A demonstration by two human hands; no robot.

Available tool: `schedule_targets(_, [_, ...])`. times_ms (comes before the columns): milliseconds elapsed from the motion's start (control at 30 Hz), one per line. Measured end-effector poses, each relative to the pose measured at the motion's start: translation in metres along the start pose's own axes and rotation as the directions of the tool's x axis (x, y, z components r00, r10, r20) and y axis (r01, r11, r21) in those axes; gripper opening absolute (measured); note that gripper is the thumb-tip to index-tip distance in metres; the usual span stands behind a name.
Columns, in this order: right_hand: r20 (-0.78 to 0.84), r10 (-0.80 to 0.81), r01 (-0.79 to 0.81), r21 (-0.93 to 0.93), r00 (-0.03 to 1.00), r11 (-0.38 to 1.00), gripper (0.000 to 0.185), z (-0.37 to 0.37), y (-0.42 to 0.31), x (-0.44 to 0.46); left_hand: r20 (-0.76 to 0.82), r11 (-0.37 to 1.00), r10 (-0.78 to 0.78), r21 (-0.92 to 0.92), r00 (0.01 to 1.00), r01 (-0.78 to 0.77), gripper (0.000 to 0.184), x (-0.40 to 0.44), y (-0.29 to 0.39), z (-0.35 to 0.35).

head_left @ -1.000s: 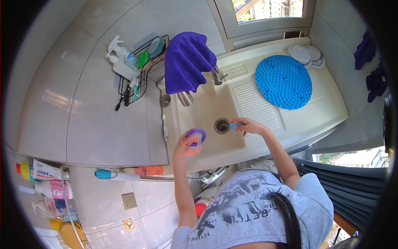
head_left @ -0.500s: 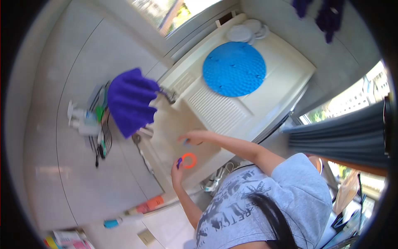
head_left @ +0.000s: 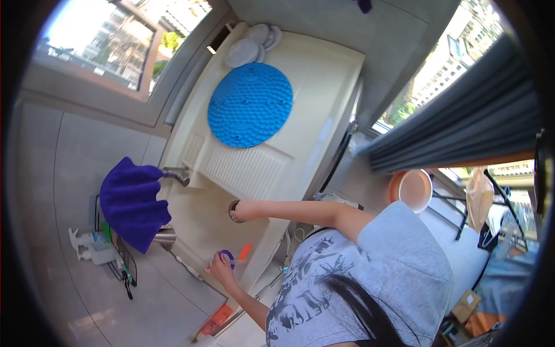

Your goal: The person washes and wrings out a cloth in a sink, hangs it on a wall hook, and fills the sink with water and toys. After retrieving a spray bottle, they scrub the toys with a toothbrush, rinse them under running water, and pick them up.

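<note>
Over the lower part of the cream sink basin (head_left: pixel 199 222), my left hand (head_left: pixel 219 269) grips a purple ring (head_left: pixel 229 255). An orange piece (head_left: pixel 245 251) shows just right of that ring, with something whitish between them. My right hand (head_left: pixel 245 210) is lowered at the drain (head_left: pixel 233 207), fingers curled together and partly hidden, so what they hold cannot be made out. Left of the basin, a purple cloth (head_left: pixel 132 202) hangs over the tap area, near a metal faucet (head_left: pixel 177 175).
A round blue textured mat (head_left: pixel 250 105) lies on the ribbed drainboard (head_left: pixel 245 170), with white discs (head_left: pixel 243 53) behind it. A wire rack (head_left: pixel 125 260) with bottles (head_left: pixel 95 247) is at the left. A dark curtain (head_left: pixel 457 110) and a round bucket (head_left: pixel 411 191) are at the right.
The view has turned, so the sink and mat now appear further left. My right hand's fingers have closed in at the drain, and the blue item seen in them earlier no longer shows.
</note>
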State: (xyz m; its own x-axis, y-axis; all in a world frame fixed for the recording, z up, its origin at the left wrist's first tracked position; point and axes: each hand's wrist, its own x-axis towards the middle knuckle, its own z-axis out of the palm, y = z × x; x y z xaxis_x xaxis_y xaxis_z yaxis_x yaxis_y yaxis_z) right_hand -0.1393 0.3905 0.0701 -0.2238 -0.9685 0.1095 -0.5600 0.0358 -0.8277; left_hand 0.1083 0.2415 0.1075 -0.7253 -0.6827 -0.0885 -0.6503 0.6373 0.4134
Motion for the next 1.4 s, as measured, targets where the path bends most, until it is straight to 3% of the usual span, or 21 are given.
schedule_targets(33, [-0.008, 0.027, -0.028, -0.184, 1.000, 0.983, 0.018, -0.003, 0.001, -0.005, 0.077, 0.998, 0.001, 0.065, 0.997, -0.006, 0.027, 0.003, 0.006, -0.004])
schedule_targets(67, [-0.051, 0.071, -0.076, -0.106, 0.996, 0.991, 0.017, -0.004, -0.001, -0.012, 0.151, 0.991, -0.005, 0.131, 0.989, -0.015, 0.028, 0.005, 0.009, -0.007])
schedule_targets(133, [-0.138, 0.163, -0.157, 0.051, 0.977, 0.986, 0.017, -0.002, -0.007, -0.024, 0.048, 0.997, 0.058, 0.051, 0.997, -0.061, 0.029, 0.006, 0.021, -0.001])
schedule_targets(233, [-0.233, -0.034, 0.078, 0.179, 0.972, 0.981, 0.016, 0.017, 0.001, -0.041, -0.009, 0.979, 0.156, -0.135, 0.988, -0.156, 0.030, 0.011, 0.051, -0.010])
schedule_targets(333, [-0.146, 0.182, -0.066, 0.574, 0.972, 0.816, 0.017, 0.005, -0.035, -0.069, -0.072, 0.911, 0.289, -0.286, 0.955, -0.297, 0.030, 0.011, 0.103, -0.023])
schedule_targets(367, [-0.204, 0.259, -0.063, 0.659, 0.944, 0.750, 0.020, 0.008, -0.045, -0.078, -0.101, 0.882, 0.333, -0.318, 0.937, -0.348, 0.029, 0.008, 0.120, -0.032])
schedule_targets(433, [-0.303, 0.423, -0.020, 0.794, 0.854, 0.608, 0.027, 0.008, -0.065, -0.102, 0.052, 0.862, 0.449, -0.288, 0.892, -0.417, 0.028, -0.003, 0.160, -0.055])
schedule_targets(467, [-0.351, 0.423, -0.050, 0.718, 0.836, 0.694, 0.032, -0.001, -0.081, -0.118, 0.135, 0.839, 0.513, -0.285, 0.848, -0.463, 0.027, -0.009, 0.180, -0.059])
schedule_targets(533, [-0.443, 0.433, -0.142, 0.552, 0.785, 0.822, 0.045, -0.011, -0.114, -0.154, 0.167, 0.662, 0.736, -0.380, 0.656, -0.646, 0.026, -0.026, 0.209, -0.049])
schedule_targets(567, [-0.593, 0.322, -0.123, 0.352, 0.738, 0.928, 0.053, 0.000, -0.111, -0.167, 0.171, 0.553, 0.825, -0.433, 0.538, -0.711, 0.025, -0.035, 0.221, -0.042])
schedule_targets(600, [-0.624, 0.382, -0.200, 0.344, 0.682, 0.918, 0.050, 0.001, -0.119, -0.186, 0.205, 0.482, 0.876, -0.442, 0.437, -0.757, 0.026, -0.041, 0.233, -0.035])
schedule_targets(700, [-0.663, 0.598, -0.465, 0.397, 0.451, 0.791, 0.034, -0.010, -0.165, -0.253, 0.299, 0.252, 0.947, -0.479, 0.114, -0.841, 0.026, -0.057, 0.259, -0.012])
schedule_targets(800, [-0.750, 0.607, -0.590, 0.374, 0.261, 0.716, 0.026, 0.012, -0.191, -0.308, 0.348, 0.145, 0.934, -0.579, -0.083, -0.802, 0.026, -0.093, 0.290, 0.012])
schedule_targets(833, [-0.745, 0.644, -0.613, 0.429, 0.176, 0.664, 0.025, 0.024, -0.193, -0.324, 0.416, 0.137, 0.894, -0.608, -0.167, -0.782, 0.035, -0.101, 0.295, 0.025])
schedule_targets(967, [-0.643, 0.753, -0.643, 0.636, -0.137, 0.426, 0.024, 0.091, -0.155, -0.397, 0.429, 0.202, 0.887, -0.693, -0.170, -0.692, 0.049, -0.140, 0.320, 0.049])
schedule_targets(1067, [-0.426, 0.836, -0.556, 0.811, -0.347, 0.183, 0.025, 0.157, -0.108, -0.450, 0.499, 0.265, 0.842, -0.713, -0.204, -0.649, 0.045, -0.147, 0.337, 0.059])
schedule_targets(1100, [-0.283, 0.885, -0.441, 0.892, -0.370, 0.101, 0.027, 0.167, -0.105, -0.465, 0.510, 0.254, 0.836, -0.688, -0.204, -0.680, 0.043, -0.149, 0.341, 0.064])
schedule_targets(1133, [-0.131, 0.919, -0.315, 0.949, -0.372, 0.008, 0.029, 0.178, -0.101, -0.478, 0.523, 0.241, 0.827, -0.661, -0.206, -0.711, 0.042, -0.148, 0.341, 0.071])
schedule_targets(1233, [0.032, 0.940, -0.085, 0.994, -0.339, -0.064, 0.025, 0.251, -0.054, -0.529, 0.588, 0.248, 0.779, -0.610, -0.220, -0.753, 0.039, -0.148, 0.342, 0.091])
schedule_targets(1333, [0.317, 0.887, 0.282, 0.932, -0.335, -0.227, 0.023, 0.301, -0.031, -0.556, 0.673, 0.280, 0.703, -0.558, -0.229, -0.782, 0.038, -0.146, 0.343, 0.110])
schedule_targets(1400, [0.357, 0.883, 0.527, 0.835, -0.305, -0.156, 0.019, 0.325, -0.032, -0.577, 0.740, 0.324, 0.635, -0.513, -0.219, -0.795, 0.038, -0.147, 0.345, 0.119])
